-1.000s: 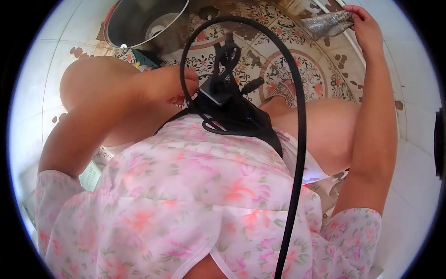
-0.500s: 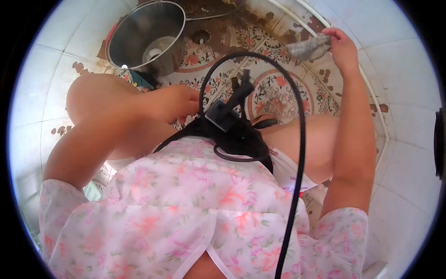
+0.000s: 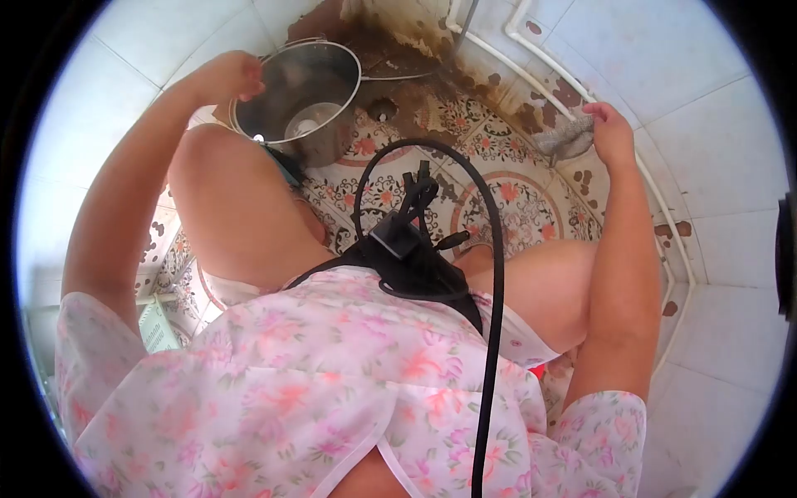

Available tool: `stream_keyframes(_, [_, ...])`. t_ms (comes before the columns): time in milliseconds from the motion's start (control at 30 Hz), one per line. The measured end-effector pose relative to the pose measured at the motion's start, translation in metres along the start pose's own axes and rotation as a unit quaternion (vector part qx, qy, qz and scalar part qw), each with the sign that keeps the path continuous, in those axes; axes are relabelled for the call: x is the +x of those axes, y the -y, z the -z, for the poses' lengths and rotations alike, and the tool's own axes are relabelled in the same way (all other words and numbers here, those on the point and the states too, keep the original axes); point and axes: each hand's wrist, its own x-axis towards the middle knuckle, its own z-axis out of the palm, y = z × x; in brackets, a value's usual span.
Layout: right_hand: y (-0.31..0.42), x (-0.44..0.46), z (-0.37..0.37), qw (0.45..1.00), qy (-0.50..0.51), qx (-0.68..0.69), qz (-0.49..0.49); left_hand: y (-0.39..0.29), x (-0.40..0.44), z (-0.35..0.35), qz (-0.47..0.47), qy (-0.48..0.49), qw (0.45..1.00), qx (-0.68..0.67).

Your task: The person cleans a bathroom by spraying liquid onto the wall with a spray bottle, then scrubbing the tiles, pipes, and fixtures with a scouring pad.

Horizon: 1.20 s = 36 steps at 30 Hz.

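Note:
My right hand [image 3: 613, 137] is closed on a grey, finely ribbed cloth [image 3: 566, 138], which hangs toward the left beside the white pipes at the wall. Across from it, my left hand [image 3: 231, 80] is raised by the left rim of a metal bucket [image 3: 332, 143]. Its fingers are curled, and whether anything is in them is hidden. The bucket stands on the tiled floor, with a pale round shape showing at its bottom.
White pipes [image 3: 544, 60] run along the tiled wall on the right. A floor drain [image 3: 383, 109] lies behind the patterned floor tiles [image 3: 506, 203]. A black cable [image 3: 496, 274] loops up in front of me from a black pouch [image 3: 432, 278] at my waist.
My left hand has swung from over my lap, up and left to the bucket's rim. The view has tilted, and the cloth in my right hand looks more bunched.

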Motion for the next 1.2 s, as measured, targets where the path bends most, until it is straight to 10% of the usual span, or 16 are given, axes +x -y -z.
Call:
stream_keyframes(133, [-0.001,0.001,0.001,1.0,-0.008,0.003,0.001,0.041,-0.027,-0.004,0.071,0.074,0.961,-0.257])
stream_keyframes(833, [-0.021,-0.02,-0.004,0.998,0.019,-0.025,-0.051,-0.036,-0.018,-0.012,-0.129,-0.002,0.966,-0.226])
stream_keyframes(1200, [-0.03,-0.033,0.006,0.992,0.104,-0.009,-0.074,-0.194,0.093,0.015,-0.236,0.233,0.934,-0.136])
